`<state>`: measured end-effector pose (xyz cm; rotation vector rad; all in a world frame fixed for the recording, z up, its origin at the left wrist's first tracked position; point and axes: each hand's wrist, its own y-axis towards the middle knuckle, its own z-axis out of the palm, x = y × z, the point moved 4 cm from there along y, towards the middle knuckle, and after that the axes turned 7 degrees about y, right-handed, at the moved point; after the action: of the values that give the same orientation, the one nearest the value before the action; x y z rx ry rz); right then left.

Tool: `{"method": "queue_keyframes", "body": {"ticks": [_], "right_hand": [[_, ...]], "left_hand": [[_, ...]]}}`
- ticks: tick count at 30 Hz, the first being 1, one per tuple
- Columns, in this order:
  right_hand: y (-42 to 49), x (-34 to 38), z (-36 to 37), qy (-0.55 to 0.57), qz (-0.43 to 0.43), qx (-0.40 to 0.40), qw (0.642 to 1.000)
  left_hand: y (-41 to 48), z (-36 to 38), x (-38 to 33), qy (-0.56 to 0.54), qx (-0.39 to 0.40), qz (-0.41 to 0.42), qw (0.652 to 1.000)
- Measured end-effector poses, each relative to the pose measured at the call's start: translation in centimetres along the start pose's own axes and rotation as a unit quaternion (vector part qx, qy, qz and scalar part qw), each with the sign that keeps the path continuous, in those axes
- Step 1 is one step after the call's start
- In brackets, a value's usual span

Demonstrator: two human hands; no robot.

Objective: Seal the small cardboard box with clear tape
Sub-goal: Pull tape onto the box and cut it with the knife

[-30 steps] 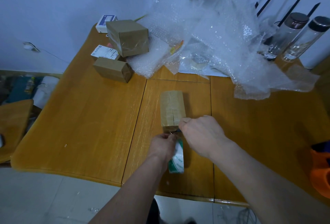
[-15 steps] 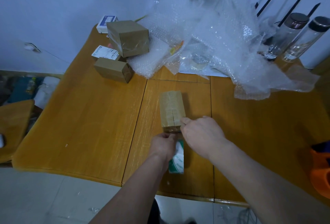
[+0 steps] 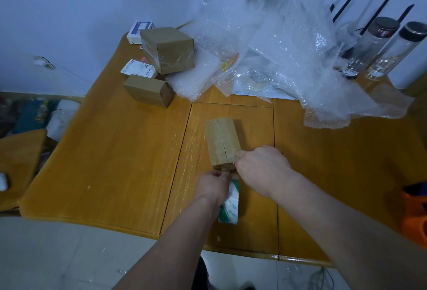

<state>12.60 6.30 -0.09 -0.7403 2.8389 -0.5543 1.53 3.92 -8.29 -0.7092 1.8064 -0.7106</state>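
The left hand (image 3: pixel 213 185) is gripping the tape roll (image 3: pixel 228 206) near the table's (image 3: pixel 115 162) front edge; the right hand (image 3: pixel 261 169), curled closed, is pressing the small box's (image 3: pixel 221 143) near end. The box is lying just beyond both hands, lengthwise away from them, the right one nearer.

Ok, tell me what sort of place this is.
Probably a home packing spot, not a warehouse: a wooden table holds sealed boxes, a heap of bubble wrap and glass bottles, while both hands work at a small box.
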Motion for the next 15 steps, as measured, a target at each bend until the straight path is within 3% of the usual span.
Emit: {"method": "queue_keyframes", "body": {"ticks": [15], "right_hand": [[0.84, -0.30, -0.38, -0.045, -0.019, 0.045, 0.998]], "left_hand": [[0.21, -0.42, -0.38, 0.040, 0.005, 0.006, 0.999]]}}
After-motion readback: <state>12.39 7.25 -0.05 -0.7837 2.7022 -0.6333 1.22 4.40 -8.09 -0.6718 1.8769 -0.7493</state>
